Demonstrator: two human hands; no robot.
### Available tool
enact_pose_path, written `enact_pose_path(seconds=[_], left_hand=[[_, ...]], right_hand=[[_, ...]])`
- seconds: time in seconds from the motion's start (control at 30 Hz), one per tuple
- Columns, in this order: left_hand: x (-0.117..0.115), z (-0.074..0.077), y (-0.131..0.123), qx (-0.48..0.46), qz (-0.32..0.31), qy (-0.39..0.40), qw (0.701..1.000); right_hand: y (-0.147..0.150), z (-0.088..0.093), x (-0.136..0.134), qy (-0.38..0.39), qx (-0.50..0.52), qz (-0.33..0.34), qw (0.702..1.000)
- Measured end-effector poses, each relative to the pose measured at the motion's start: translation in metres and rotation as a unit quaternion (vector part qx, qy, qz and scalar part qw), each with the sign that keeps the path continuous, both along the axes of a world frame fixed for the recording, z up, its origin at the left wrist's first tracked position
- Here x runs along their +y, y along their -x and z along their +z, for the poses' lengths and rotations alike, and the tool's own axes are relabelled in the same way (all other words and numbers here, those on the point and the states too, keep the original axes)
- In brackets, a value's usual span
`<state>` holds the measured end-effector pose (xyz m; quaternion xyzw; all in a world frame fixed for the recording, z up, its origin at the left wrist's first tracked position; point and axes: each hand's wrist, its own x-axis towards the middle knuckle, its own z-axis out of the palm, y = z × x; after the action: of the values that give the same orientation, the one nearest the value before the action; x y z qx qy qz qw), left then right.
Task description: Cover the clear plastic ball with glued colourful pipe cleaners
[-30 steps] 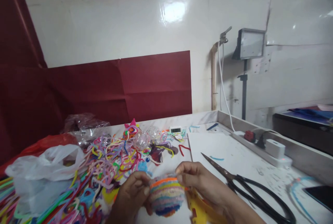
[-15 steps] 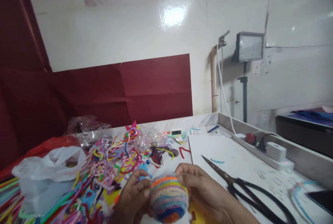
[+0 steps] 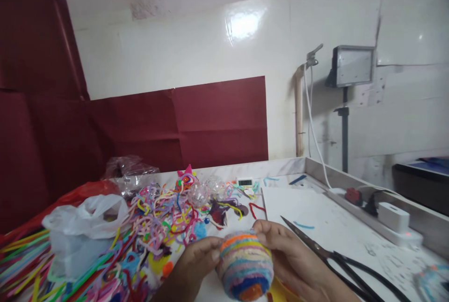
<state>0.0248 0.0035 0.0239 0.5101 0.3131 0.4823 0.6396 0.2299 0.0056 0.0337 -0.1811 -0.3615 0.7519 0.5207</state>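
The left hand's raised fingers have lowered to the ball since the earlier frame. From the left: bag, tangled pipe cleaners; then left fingers pinch the ball's left side above the bench; meter, display too small to read; the right hand's fingers pinch its upper right; scissors.

There are two hands, one striped ball, one pair of scissors, one white bag, one power strip, one charger, one lamp and pipe cleaners too many to count
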Motion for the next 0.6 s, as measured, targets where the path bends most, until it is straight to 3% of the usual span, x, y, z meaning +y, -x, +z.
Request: enact_pose_path(seconds=[0.17,0.37,0.6], left_hand=[[-0.004,0.002,-0.003,-0.012,0.0,0.055,0.998],[-0.006,0.008,-0.009,-0.027,0.007,0.049,0.998],[-0.003,0.019,-0.009,-0.063,-0.034,0.012,0.997]], right_hand=[[0.001,0.0,0.001,0.001,0.022,0.002,1.0],[0.001,-0.002,0.003,0.007,0.025,-0.012,1.0],[0.004,-0.007,0.005,0.002,0.03,-0.014,0.999]])
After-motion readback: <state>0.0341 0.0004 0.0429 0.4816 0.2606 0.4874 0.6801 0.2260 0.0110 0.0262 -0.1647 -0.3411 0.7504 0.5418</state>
